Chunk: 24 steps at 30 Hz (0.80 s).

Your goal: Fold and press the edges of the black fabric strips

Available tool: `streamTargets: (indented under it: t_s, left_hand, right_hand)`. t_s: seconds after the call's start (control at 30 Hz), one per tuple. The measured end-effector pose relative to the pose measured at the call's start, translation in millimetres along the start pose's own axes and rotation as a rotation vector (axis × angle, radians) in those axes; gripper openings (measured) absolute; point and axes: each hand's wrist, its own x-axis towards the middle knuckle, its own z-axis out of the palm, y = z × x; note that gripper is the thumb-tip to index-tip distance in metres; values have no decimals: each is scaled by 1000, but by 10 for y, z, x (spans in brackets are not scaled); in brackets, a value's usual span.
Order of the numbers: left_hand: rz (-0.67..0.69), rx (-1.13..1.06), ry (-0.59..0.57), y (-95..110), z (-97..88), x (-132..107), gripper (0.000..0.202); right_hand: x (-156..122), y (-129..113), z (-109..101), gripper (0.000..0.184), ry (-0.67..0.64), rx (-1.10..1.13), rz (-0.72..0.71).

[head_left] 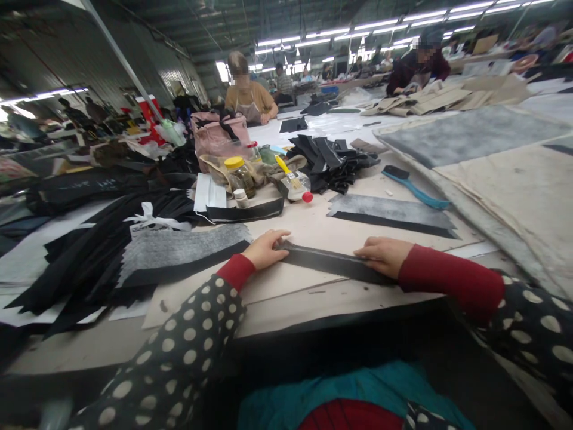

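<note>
A narrow black strip of fabric (324,261) lies across the pale work board in front of me, a grey line along its upper edge. At its left end, my left hand (267,248) is closed with thumb and fingers at the corner. My right hand (384,257) pinches the upper edge near the other end, and the fingertips are partly hidden. Left of my left hand sits a stack of grey-and-black fabric pieces (179,249). Beyond my right hand lie more grey-and-black strips (391,212).
A blue-handled brush (418,188) lies at the right. Behind the strip stand a yellow-lidded jar (239,176), a clear bottle with a red cap (298,185) and a heap of black pieces (329,158). Grey sheets (483,134) cover the right side. Co-workers stand across the table.
</note>
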Motion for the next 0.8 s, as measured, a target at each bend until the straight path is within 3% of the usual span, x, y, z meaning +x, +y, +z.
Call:
streamTargets:
  t_s: [0.23,0.4,0.5,0.57,0.67,0.8]
  left_hand:
    - [12,-237,-110,31,45,135,45]
    - [34,-340,-7,-26,90,254,45]
    - [48,-454,1,-84,85,344,46]
    - [60,-540,-38,-78,77,377,48]
    - [94,-624,-115,4,83,355,48]
    - [96,-684,-141,107,139,265,49]
  right_hand:
    - [-147,-351,-353,36,-310,598,-36]
    - [-463,-524,-632,47,-298,858,10]
    - [-588,-510,-722,54,-248,896,13]
    - [-485,-361,-706,53,-191,846,40]
    - [-70,-31,-558,47,-143,736,101]
    - [564,120,-295,48,-341,735,139]
